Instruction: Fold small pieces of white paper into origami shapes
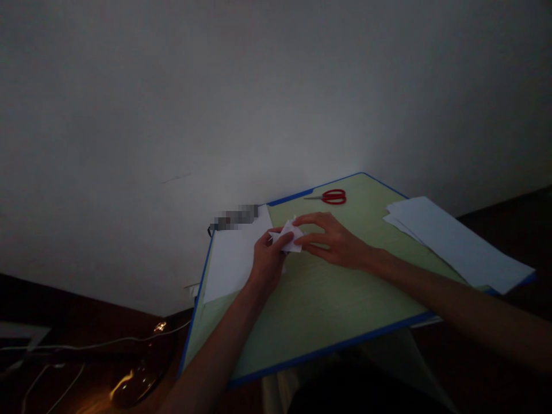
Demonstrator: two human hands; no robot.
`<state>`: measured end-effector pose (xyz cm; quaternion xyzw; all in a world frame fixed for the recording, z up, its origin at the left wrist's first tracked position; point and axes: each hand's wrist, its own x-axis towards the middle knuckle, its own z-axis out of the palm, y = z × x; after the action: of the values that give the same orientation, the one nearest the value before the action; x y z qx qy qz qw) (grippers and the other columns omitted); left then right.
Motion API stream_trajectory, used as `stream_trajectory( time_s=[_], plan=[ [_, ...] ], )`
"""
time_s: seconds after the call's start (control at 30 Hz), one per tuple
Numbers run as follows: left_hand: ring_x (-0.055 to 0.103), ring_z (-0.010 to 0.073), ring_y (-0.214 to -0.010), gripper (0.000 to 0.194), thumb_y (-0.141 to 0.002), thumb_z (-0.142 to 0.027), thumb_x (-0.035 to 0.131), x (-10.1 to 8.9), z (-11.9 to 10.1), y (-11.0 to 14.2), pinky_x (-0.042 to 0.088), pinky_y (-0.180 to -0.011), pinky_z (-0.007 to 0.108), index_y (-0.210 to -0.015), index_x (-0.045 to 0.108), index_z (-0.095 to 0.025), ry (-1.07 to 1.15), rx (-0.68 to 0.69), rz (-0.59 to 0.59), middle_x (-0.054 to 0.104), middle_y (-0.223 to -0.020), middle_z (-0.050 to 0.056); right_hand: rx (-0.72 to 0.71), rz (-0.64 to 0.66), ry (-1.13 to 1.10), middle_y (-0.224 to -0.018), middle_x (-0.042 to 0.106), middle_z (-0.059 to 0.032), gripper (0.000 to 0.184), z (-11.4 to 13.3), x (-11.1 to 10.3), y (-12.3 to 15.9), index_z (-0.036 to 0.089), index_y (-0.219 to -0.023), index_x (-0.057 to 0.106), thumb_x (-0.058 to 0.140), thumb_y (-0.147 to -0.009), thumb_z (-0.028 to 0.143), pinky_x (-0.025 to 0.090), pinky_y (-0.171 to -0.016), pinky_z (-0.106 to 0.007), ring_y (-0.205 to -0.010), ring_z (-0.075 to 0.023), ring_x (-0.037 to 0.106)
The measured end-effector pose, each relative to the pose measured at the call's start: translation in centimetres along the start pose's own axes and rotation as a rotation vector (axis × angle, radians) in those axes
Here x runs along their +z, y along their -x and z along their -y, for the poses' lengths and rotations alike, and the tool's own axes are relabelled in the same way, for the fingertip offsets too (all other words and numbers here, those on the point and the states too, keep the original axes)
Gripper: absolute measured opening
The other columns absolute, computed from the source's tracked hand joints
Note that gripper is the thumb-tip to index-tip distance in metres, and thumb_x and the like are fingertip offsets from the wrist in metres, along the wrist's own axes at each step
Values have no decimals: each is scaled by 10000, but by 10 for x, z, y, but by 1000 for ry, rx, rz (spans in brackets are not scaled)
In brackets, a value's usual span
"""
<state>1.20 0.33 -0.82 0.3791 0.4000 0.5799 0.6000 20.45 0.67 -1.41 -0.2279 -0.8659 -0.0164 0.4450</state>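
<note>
A small piece of folded white paper (295, 240), with pointed corners, is held up between my two hands above the table. My left hand (271, 259) grips it from the left, with the thumb pressed on its face. On the other side my right hand (331, 240) pinches its upper right edge with bent fingers. The finer folds are too small and dim to make out. Beyond my right hand lies a pair of scissors (333, 197) with red handles, blades pointing left. A white sheet of paper (230, 261) lies flat beside my left hand.
The light green table (319, 322) has a blue edge and stands against a grey wall (276, 103). Several white sheets (457, 241) overhang its right side. A pixelated item (237, 217) sits at the back left. Below left, a white cable (121, 340) runs above the floor.
</note>
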Motion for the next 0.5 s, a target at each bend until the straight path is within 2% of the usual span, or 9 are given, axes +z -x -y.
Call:
stream_trajectory(
  time_s=[0.17,0.3,0.4,0.5],
  plan=[
    [632,117,-633,319,-588,-217,893,-1,0,0,471,-615,233,-831,710,-120,-71,33,-12,703,-742,29,-6,68,4,-1377,588,-110,141,-1,-2,1,266,-1045,754,662,-942,242,448,-1070,-533,-1313,-279,537],
    [628,127,-622,322,-588,-242,895,-2,3,0,463,-608,247,-825,705,-135,-110,69,-48,708,-728,30,137,25,-50,-1344,602,-82,103,-3,5,2,283,-996,759,676,-936,278,462,-1061,-540,-1272,-267,549],
    [627,132,-621,322,-604,-263,889,-3,4,0,466,-615,254,-839,699,-155,-144,108,-55,697,-712,12,228,-30,-128,-1231,643,-79,83,-4,12,2,264,-972,749,685,-933,298,501,-1015,-501,-1176,-244,599],
    [631,126,-644,329,-631,-275,880,-3,4,2,472,-631,247,-895,712,-172,-190,161,-40,702,-765,8,291,-73,-255,-1053,667,-69,89,-2,16,1,222,-942,724,673,-942,295,548,-922,-409,-1010,-200,651]
  ],
)
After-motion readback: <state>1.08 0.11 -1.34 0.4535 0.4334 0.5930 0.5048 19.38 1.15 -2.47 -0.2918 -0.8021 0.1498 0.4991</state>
